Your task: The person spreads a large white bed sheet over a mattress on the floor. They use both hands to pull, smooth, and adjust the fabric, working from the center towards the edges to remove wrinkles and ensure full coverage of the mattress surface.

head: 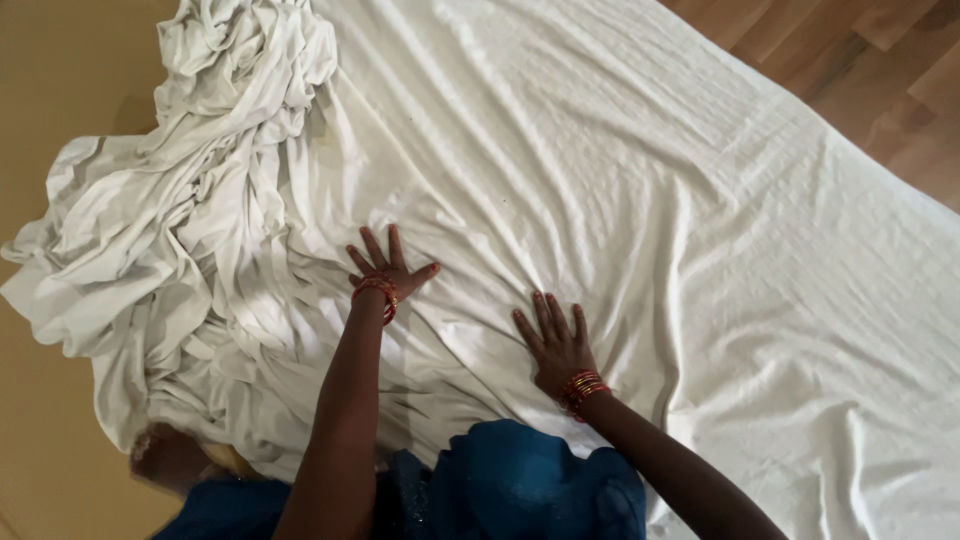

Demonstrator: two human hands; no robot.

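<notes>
A large white sheet [640, 200] lies spread over a flat surface, smooth to the right and bunched in heavy folds [180, 200] at the left. My left hand [385, 265] presses flat on the sheet near the bunched folds, fingers spread, red bangles at the wrist. To its right and closer to me, my right hand [555, 345] also rests palm down on the cloth with fingers apart and bangles at the wrist. Neither hand holds anything.
A tan surface [60, 80] shows at the left, beyond the sheet's crumpled edge. Wooden flooring [870, 70] runs along the upper right. My blue garment [520, 485] fills the bottom centre.
</notes>
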